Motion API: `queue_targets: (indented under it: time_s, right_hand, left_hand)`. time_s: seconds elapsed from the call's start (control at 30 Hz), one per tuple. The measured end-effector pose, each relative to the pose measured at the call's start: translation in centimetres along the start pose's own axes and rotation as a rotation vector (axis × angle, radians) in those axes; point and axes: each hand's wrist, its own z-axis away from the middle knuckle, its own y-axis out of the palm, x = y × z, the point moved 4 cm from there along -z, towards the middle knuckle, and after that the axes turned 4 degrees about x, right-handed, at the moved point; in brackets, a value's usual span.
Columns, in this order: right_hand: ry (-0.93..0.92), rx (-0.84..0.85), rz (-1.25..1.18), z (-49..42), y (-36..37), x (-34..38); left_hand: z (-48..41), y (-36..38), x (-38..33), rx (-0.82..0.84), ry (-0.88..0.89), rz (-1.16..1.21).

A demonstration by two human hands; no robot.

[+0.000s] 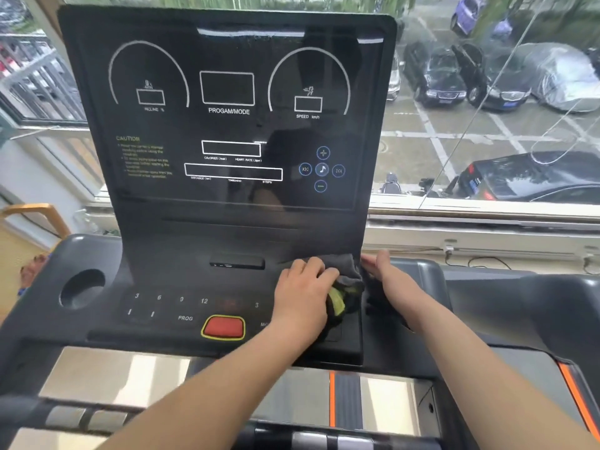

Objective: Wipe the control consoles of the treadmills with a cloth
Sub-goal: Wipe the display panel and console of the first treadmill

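The left hand and right hand are bare. The left forearm and right forearm are bare too, uncovered as far as the lower edge of the view. Both forearms are slim at the wrist and broaden toward that edge. Low knuckle ridges show across the back of the left hand. The fingernails are too blurred to make out.
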Motion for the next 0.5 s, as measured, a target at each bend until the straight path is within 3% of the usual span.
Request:
queue_targets:
  time_s: [0.1, 0.2, 0.37, 0.5]
  right_hand:
    - [-0.004, -0.001, 0.032, -0.2, 0.6, 0.0]
    - [-0.070, -0.022, 0.141, 0.6, 0.9, 0.8]
    - [-0.127, -0.046, 0.231, 1.0, 1.1, 0.4]
    - [-0.147, -0.068, 0.246, 1.0, 1.2, 0.6]
  left_hand:
    - [3.2, 1.5, -3.1, 0.125, 0.144, 0.079]
    - [2.9, 0.7, -2.0, 0.204, 0.290, 0.010]
    - [-0.5, -1.1, 0.5, 0.061, -0.002, -0.033]
    - [2.7, 0.4, -1.6, 0.072, -0.008, 0.060]
